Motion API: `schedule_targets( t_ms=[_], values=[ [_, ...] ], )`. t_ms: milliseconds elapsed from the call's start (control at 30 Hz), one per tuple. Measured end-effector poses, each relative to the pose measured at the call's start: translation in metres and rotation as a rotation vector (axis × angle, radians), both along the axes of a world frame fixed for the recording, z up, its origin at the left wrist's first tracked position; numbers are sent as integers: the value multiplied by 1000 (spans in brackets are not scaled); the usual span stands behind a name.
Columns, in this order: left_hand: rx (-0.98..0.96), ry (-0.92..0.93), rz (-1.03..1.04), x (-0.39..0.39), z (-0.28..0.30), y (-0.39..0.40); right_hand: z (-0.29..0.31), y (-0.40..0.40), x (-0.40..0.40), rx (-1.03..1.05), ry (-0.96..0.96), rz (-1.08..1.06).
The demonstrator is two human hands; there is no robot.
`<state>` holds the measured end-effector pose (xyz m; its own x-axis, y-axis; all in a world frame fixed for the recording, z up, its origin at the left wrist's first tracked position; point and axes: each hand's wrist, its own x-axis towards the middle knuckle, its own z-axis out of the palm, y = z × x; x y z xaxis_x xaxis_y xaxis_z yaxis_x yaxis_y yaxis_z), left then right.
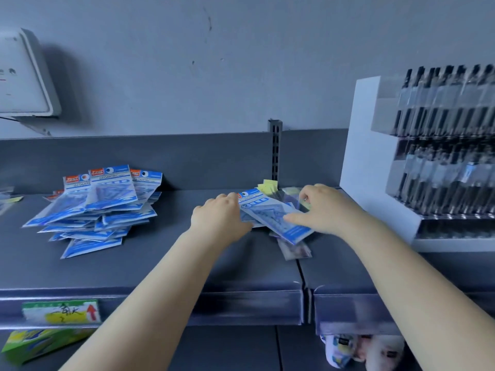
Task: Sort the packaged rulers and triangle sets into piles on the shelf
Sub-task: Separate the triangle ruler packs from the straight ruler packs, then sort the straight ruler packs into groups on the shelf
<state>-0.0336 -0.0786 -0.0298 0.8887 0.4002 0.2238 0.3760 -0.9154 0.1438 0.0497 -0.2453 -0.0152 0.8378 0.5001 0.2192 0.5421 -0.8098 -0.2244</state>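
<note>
Both hands are gripping a blue pack on the shelf: left hand at its edge, right hand pinching. It is probably light, flat, slippery; edges should suit best.

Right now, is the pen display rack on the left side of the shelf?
No, the pen display rack stands at the shelf's right end.
</note>
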Motion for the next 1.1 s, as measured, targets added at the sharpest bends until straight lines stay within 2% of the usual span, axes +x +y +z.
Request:
schedule_targets(
  t_ms=[133, 200, 367, 467, 533, 700, 867, 1000, 1100],
  values=[
    [-97, 50, 118, 8, -8, 9, -13, 6, 15, -17, 161, -1],
    [-103, 33, 144, 8, -11, 18, -19, 8, 17, 0, 182, 5],
    [-143, -76, 187, 7, -13, 34, -15, 5, 21, 175, 232, -42],
    [-209, -207, 199, 3, -8, 43, -16, 1, 21, 225, 225, -78],
    [-341, -314, 171, 0, -3, 50, -17, 3, 18, 193, 250, -46],
    [-883, -515, 60, -8, 4, 54, -17, 12, 11, 124, 279, 74],
    [-1316, -699, 7, -12, 12, 50, -18, 12, 9, 274, 416, 93],
    [-1457, -822, -57, -16, 19, 50, -14, 13, 6, 415, 315, 99],
    [-1509, -922, -91, -23, 24, 57, -7, 16, 5, 654, 195, 99]
  ],
)
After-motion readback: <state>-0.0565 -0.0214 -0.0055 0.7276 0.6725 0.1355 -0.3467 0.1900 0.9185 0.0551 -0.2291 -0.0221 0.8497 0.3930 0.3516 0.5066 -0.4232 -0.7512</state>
